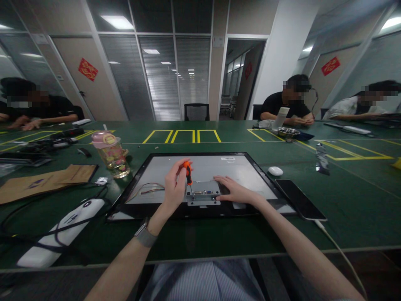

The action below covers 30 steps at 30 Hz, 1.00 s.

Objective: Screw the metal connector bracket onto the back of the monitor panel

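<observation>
My left hand [175, 184] is closed round the orange and black handle of a screwdriver [188, 172]. The screwdriver stands nearly upright, its tip down at the left end of a metal bracket [203, 187] with connector ports along its front. My right hand [234, 190] holds the bracket's right end, fingertips at the back edge and thumb at the front. Whether the tip sits in a screw is too small to tell. Beneath both hands a flat display panel [216, 165] lies back side up on the green table, with thin coloured wires [150, 188] on its left part.
Left of the panel stand a drink cup [109, 154], a paper bag [62, 177] and a white power strip [65, 232] with black cables. To the right are a phone [300, 200] on a charging cable and a white earbud case [275, 171]. Other people sit across the table.
</observation>
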Tool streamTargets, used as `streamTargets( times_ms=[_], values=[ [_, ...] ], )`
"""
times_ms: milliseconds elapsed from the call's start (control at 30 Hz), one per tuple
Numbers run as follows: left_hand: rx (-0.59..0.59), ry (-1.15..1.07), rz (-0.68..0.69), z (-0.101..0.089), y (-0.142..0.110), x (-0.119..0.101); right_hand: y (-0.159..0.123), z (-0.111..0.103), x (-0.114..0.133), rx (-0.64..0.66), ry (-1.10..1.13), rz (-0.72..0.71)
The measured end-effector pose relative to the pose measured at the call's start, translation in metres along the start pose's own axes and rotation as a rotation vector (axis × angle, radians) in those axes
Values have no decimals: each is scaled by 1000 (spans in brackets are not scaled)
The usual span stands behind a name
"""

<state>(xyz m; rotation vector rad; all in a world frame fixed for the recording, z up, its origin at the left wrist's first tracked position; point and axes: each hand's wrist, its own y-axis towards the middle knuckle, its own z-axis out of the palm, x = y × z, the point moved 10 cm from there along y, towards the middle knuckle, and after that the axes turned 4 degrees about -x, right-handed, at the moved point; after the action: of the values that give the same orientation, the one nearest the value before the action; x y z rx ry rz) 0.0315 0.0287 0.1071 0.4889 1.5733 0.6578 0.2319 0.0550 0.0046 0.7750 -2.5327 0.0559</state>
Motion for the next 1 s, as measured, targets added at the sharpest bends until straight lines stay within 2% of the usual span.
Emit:
streamTargets(
  times_ms=[100,300,433,533,800,1000],
  values=[
    [-9,8,5,0,1,0,0,0,0,-2,1,-6],
    [-34,173,133,-2,4,-9,0,0,0,1,3,0],
    [0,104,72,0,2,-7,0,0,1,4,0,-1],
    [-20,42,29,-2,1,-4,-1,0,2,5,1,-5],
    [-57,161,126,-4,3,-13,-1,-1,2,8,17,7],
    [-54,-13,36,-3,1,-4,-1,-1,3,7,6,24]
  ],
)
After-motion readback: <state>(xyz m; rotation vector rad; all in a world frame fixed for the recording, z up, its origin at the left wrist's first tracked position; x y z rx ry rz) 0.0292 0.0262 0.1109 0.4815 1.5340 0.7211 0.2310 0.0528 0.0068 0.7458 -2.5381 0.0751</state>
